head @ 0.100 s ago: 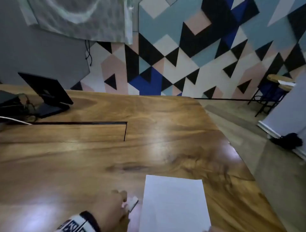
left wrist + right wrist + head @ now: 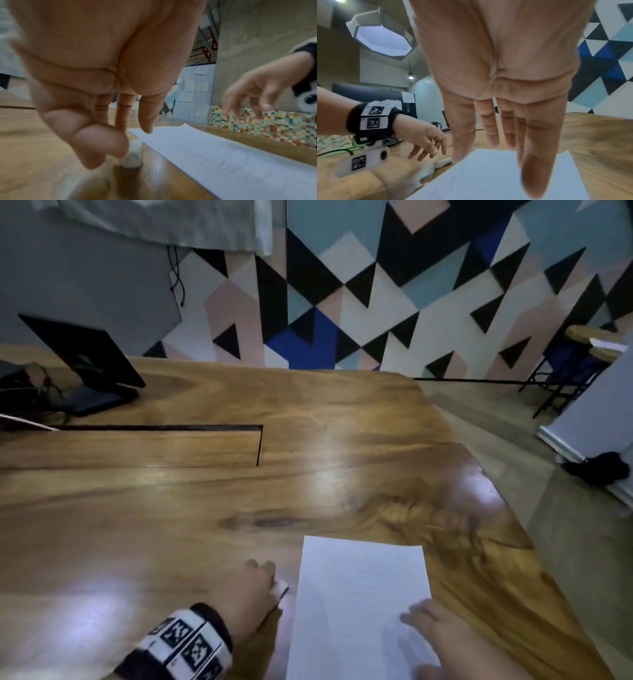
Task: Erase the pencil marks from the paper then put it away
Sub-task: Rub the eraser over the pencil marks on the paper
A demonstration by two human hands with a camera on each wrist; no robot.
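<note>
A white sheet of paper [image 2: 359, 604] with faint pencil marks [image 2: 231, 162] lies on the wooden table [image 2: 171, 525] near the front edge. A small white eraser [image 2: 281, 589] sits on the wood just left of the sheet. My left hand [image 2: 265, 577] hovers right over the eraser [image 2: 133, 155], fingers hanging loosely, holding nothing; from the right wrist view its fingers [image 2: 428, 151] are above the eraser [image 2: 442, 161]. My right hand [image 2: 421, 621] is spread with straight fingers above the sheet's near right part [image 2: 488, 175].
A black tablet stand [image 2: 82, 361] and cables [image 2: 30, 395] occupy the table's far left. A dark slot [image 2: 154, 428] cuts across the tabletop. The table's right edge [image 2: 496, 508] drops to the floor; a stool [image 2: 589, 344] stands far right.
My right hand has come further into view over the paper's near right corner. The left hand stays beside the eraser.
</note>
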